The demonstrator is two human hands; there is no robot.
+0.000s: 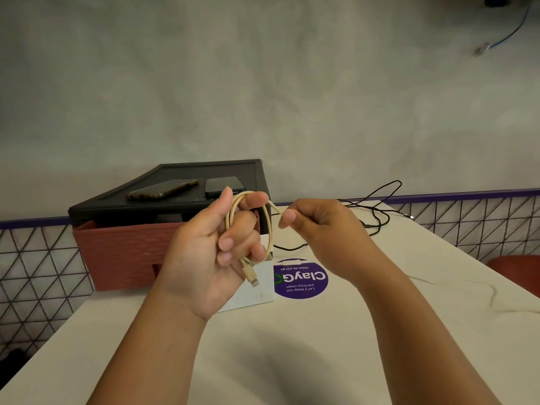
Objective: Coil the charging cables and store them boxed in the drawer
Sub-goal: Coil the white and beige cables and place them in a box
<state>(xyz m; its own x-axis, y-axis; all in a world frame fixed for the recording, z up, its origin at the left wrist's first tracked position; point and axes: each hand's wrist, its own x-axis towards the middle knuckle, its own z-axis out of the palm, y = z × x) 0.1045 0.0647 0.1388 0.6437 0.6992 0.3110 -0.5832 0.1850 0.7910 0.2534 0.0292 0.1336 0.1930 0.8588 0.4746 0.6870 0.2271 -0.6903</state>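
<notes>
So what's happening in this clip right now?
A person is coiling a cream charging cable: the left hand holds the loops while the right hand pinches the free end. A black cable lies uncoiled on the table behind, a white box sits under the hands, and the red drawer is pulled out.

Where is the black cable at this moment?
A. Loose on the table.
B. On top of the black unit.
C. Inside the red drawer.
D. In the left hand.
A: the black cable lies loose on the table beyond the right hand, while the left hand holds the cream cable.
</notes>
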